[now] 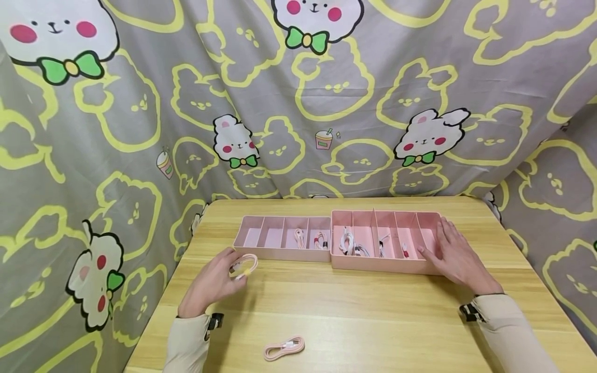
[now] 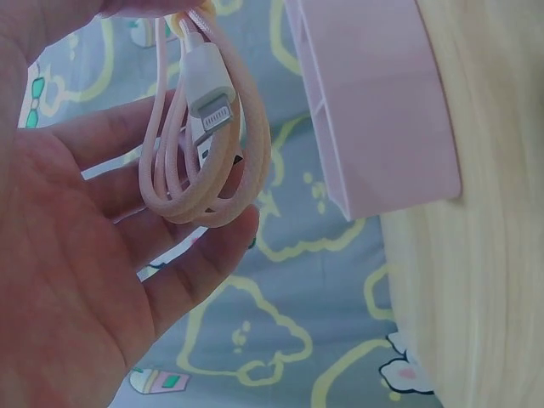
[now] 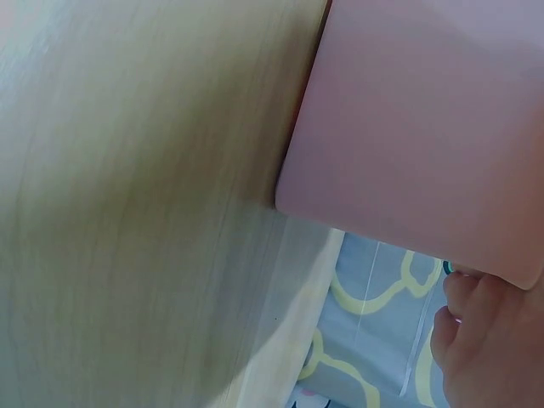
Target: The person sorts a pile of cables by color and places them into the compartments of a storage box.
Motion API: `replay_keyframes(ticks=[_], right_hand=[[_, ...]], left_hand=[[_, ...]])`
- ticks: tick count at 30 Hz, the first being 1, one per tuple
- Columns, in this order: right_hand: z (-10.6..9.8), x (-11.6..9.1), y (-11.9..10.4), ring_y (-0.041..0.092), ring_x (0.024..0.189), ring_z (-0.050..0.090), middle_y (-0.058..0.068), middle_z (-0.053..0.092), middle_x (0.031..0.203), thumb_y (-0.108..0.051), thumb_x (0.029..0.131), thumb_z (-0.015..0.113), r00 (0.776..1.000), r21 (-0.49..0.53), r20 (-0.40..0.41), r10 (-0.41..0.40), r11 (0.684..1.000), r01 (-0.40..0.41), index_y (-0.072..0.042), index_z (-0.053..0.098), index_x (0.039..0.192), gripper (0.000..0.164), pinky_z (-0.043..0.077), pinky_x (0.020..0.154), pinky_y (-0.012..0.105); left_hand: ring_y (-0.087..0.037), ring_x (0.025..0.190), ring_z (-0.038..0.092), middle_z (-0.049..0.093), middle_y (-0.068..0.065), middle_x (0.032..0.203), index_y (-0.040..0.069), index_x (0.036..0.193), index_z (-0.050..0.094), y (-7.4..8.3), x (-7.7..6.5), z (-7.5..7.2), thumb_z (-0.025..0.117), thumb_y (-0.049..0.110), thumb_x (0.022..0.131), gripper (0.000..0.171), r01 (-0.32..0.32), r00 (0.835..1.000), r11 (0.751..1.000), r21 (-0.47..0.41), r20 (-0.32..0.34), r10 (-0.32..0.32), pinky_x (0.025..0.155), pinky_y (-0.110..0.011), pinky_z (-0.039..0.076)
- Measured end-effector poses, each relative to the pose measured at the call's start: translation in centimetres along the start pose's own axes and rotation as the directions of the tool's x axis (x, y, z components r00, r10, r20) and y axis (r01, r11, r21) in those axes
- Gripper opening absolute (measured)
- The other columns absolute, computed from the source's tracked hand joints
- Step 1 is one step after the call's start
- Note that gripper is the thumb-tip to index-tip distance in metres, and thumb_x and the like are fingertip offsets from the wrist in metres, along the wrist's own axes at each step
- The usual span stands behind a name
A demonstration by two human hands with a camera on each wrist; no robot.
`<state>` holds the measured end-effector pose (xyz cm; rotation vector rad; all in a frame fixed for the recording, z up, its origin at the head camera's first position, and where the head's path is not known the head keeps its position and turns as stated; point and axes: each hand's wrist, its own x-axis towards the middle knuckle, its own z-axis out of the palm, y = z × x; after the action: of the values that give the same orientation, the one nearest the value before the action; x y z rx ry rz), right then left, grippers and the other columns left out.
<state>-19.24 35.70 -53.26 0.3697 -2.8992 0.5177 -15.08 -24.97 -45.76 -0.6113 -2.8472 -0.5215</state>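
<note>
My left hand (image 1: 212, 280) holds a coiled pale pink charging cable (image 1: 252, 265) above the table, left of the divided boxes. In the left wrist view the coil (image 2: 246, 161) hangs from the fingertips, a yellow tie at its top and a white plug (image 2: 208, 81) with a metal tip facing the camera. My right hand (image 1: 462, 259) grips the right end of the deeper pink divided box (image 1: 387, 264), thumb over the front rim and fingers at the back corner. The box's end wall (image 3: 416, 127) fills much of the right wrist view.
A shallower pale pink divided box (image 1: 280, 254) adjoins the deeper one on its left. Several coiled cables lie in compartments of both. Another coiled pink cable (image 1: 284, 348) rests on the wooden table (image 1: 373, 321) near the front. A patterned curtain (image 1: 280, 103) hangs behind.
</note>
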Motion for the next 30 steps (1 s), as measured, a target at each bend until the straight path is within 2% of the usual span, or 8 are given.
replay_keyframes(ticks=[5, 12, 19, 22, 30], right_hand=[[0.0, 0.0, 0.0, 0.055, 0.156, 0.010, 0.041, 0.012, 0.165, -0.052, 0.102, 0.053, 1.000, -0.004, -0.004, -0.001, 1.000, 0.001, 0.018, 0.014, 0.156, 0.097, -0.002, 0.132, 0.053], [0.0, 0.0, -0.1, 0.055, 0.156, 0.009, 0.040, 0.008, 0.166, -0.052, 0.102, 0.053, 1.000, 0.004, 0.004, 0.002, 1.000, -0.002, 0.018, 0.013, 0.157, 0.097, -0.009, 0.132, 0.048], [0.0, 0.0, -0.1, 0.055, 0.156, 0.008, 0.040, 0.009, 0.166, -0.052, 0.102, 0.053, 1.000, 0.004, 0.004, 0.006, 1.000, -0.006, 0.018, 0.014, 0.156, 0.097, 0.007, 0.130, 0.062], [0.0, 0.0, 0.0, 0.055, 0.156, 0.008, 0.040, 0.008, 0.166, -0.052, 0.102, 0.053, 1.000, 0.007, 0.003, 0.004, 1.000, -0.004, 0.019, 0.014, 0.156, 0.097, 0.010, 0.128, 0.064], [0.2, 0.0, 0.1, 0.055, 0.156, 0.010, 0.039, 0.009, 0.166, -0.052, 0.102, 0.054, 1.000, 0.000, -0.004, 0.000, 1.000, 0.000, 0.018, 0.013, 0.157, 0.097, 0.001, 0.132, 0.056]], left_hand=[[-0.013, 0.077, 0.053, 0.060, 0.001, 0.092, 0.010, 0.116, 0.072, -0.1, 0.8, -0.2, 0.079, 0.024, 0.076, 0.043, -0.006, 1.000, 1.000, 0.011, -0.012, 0.006, 0.067, -0.028, 0.047], [-0.012, 0.077, 0.054, 0.062, 0.001, 0.093, 0.009, 0.110, 0.071, -0.2, 2.1, -0.4, 0.079, 0.025, 0.077, 0.038, -0.028, 1.000, 0.999, 0.023, -0.012, 0.028, 0.069, -0.031, 0.050], [-0.013, 0.077, 0.056, 0.065, -0.004, 0.096, 0.006, 0.113, 0.070, -0.1, 3.6, -0.8, 0.079, 0.026, 0.078, 0.041, -0.026, 1.000, 0.999, 0.020, -0.009, 0.026, 0.069, -0.032, 0.051], [-0.013, 0.076, 0.055, 0.065, -0.005, 0.096, 0.006, 0.113, 0.070, -0.1, 4.1, -0.9, 0.077, 0.026, 0.078, 0.041, -0.019, 1.000, 1.000, 0.016, -0.003, 0.019, 0.067, -0.031, 0.049], [-0.013, 0.074, 0.051, 0.062, -0.007, 0.092, 0.006, 0.106, 0.069, -0.4, 5.4, -1.0, 0.078, 0.027, 0.078, 0.036, -0.042, 0.999, 0.998, 0.037, 0.002, 0.042, 0.066, -0.030, 0.046]])
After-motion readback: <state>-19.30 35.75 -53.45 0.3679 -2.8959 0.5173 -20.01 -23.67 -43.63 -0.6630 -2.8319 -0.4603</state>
